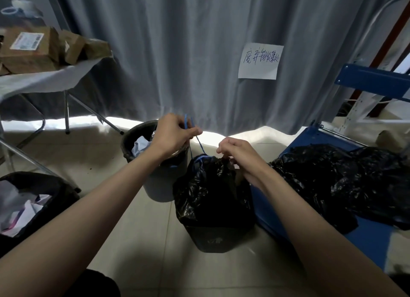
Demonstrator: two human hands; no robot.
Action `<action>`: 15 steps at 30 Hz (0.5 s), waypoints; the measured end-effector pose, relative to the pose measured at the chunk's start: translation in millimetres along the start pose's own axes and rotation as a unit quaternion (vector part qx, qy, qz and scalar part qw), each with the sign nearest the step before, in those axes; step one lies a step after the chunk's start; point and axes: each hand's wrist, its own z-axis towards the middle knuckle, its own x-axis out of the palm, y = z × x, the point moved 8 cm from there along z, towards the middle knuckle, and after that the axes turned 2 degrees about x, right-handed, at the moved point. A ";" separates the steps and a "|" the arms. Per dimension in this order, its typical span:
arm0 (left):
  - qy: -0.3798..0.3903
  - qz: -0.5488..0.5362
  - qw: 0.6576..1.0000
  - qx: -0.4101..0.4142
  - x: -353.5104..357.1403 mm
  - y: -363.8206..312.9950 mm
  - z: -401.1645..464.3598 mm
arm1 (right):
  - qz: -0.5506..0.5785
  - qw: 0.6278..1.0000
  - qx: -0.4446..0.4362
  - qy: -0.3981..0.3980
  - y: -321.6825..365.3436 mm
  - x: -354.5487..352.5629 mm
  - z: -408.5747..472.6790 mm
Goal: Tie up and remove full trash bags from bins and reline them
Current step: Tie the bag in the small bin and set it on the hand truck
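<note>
Here, the step in hand was the tie-up of the black trash bag (pixel 210 194), which sat in its small dark bin (pixel 213 239) on the tiled floor, its mouth gathered at the top. Left hand (pixel 173 134), raised above and left of the bag, pinched the blue drawstring (pixel 199 144), which ran taut down to the bag's neck. Right hand (pixel 239 151), just above the bag's right side, had fingers curled round the gathered plastic at the neck; whether it also held a cord could not be told.

Behind the bag to the left stood a second bin (pixel 159 185), paper inside, liner not tied. A third bin (pixel 33 199) lay well left of the bag. Loose black bags (pixel 332 181) lay right of it on a blue cart (pixel 366 236).

Judgement: closing not finished. Next move likely calls for cinching the cord, knotting, then lifting the bag clear of its bin.
</note>
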 end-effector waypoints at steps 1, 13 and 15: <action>0.001 -0.013 1.000 0.003 -0.4 -3.6 0.0 | -0.019 1.000 0.000 -0.001 0.6 -1.2 -0.1; 0.010 -0.025 0.999 0.021 3.0 -16.2 -5.0 | -0.231 0.960 -0.115 -0.111 7.5 14.4 -2.3; 0.003 -0.029 0.999 0.014 0.4 -14.6 -3.7 | -0.079 0.981 -0.083 -0.155 11.1 -8.1 -1.0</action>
